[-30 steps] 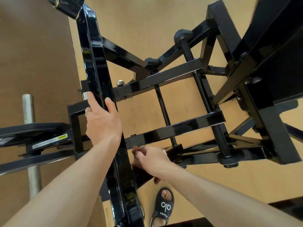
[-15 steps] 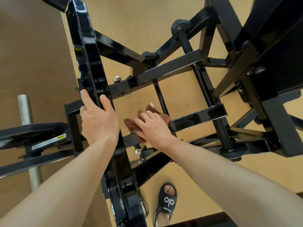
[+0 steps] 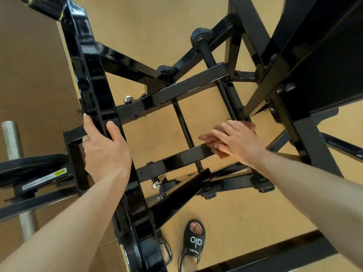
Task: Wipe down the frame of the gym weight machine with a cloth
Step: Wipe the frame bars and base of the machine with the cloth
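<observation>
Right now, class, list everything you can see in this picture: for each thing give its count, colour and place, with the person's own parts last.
glossy steel machine frame: one, black, fills the middle
soft cloth: one, reddish brown, on the lower crossbar
lower square crossbar: one, black, centre
upper square crossbar: one, black, above it
threaded rod: one, black, upper centre
bare metal bar: one, silver, left edge
round weight plate: one, black, on that bar
floor: tan, under the frame
open-toed sandal: one, black with white letters, bottom centre
left hand: grips the thick upright beam, ring on one finger
right hand: lies flat on the cloth, pressing it to the lower crossbar
</observation>
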### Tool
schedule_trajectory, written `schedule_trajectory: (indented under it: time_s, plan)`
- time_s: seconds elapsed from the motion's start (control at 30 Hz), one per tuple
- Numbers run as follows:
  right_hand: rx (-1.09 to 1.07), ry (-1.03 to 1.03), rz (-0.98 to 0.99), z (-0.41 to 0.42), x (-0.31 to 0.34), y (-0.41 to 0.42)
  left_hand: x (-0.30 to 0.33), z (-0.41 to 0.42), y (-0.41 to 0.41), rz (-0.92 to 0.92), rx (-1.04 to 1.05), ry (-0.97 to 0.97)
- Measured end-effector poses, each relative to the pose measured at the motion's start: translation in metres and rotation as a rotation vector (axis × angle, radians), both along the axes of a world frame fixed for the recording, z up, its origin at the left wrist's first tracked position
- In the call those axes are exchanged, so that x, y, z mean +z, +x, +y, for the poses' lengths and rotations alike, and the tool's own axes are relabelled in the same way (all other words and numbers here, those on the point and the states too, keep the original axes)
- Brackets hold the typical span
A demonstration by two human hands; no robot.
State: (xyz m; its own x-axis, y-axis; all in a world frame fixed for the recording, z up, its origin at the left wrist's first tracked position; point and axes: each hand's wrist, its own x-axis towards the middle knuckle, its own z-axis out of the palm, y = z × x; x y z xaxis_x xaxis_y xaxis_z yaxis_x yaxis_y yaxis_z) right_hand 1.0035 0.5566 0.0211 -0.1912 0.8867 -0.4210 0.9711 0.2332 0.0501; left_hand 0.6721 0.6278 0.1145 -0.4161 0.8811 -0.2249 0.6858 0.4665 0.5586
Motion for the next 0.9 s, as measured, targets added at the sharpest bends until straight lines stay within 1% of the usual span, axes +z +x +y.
schedule_trajectory:
  time_s: [0.07,0.17,0.23,0.3,0.37,0.43,0.5,0.6,0.7,0.77,0.83,0.9]
  plan:
    - [-0.041,0.010,-0.086,0.001,0.008,0.011,0.001,0.000,0.000,-0.004,0.000,0.003]
    - [-0.116,0.006,-0.112,-0.002,0.008,-0.022,0.001,0.001,0.001,-0.006,0.006,0.008]
    - [-0.050,-0.032,-0.041,-0.001,0.002,-0.060,0.001,0.001,0.001,-0.004,0.011,0.010]
    - [0.086,-0.076,0.040,0.002,-0.010,-0.106,0.000,0.002,0.001,0.001,0.012,0.007]
    - [0.175,-0.111,0.064,0.008,-0.023,-0.145,-0.001,0.001,0.001,0.003,0.019,0.007]
    - [0.194,-0.112,0.065,0.014,-0.031,-0.163,-0.002,0.001,0.001,0.004,0.016,0.009]
    - [0.220,-0.100,0.094,0.015,-0.029,-0.156,-0.003,0.002,0.000,0.012,0.013,0.009]
    - [0.200,-0.085,0.087,0.006,-0.015,-0.096,-0.001,0.001,-0.001,0.005,0.014,0.000]
    - [0.061,-0.070,-0.024,-0.003,0.006,-0.009,0.003,0.000,0.001,-0.005,0.018,-0.009]
    - [0.004,-0.080,-0.100,-0.005,0.019,0.024,0.003,0.000,0.002,-0.002,0.015,-0.015]
    - [-0.042,-0.089,-0.128,-0.002,0.021,0.018,0.004,0.001,0.002,-0.003,0.018,-0.021]
    - [-0.056,-0.095,-0.112,0.000,0.014,-0.014,0.004,0.000,0.003,-0.008,0.020,-0.020]
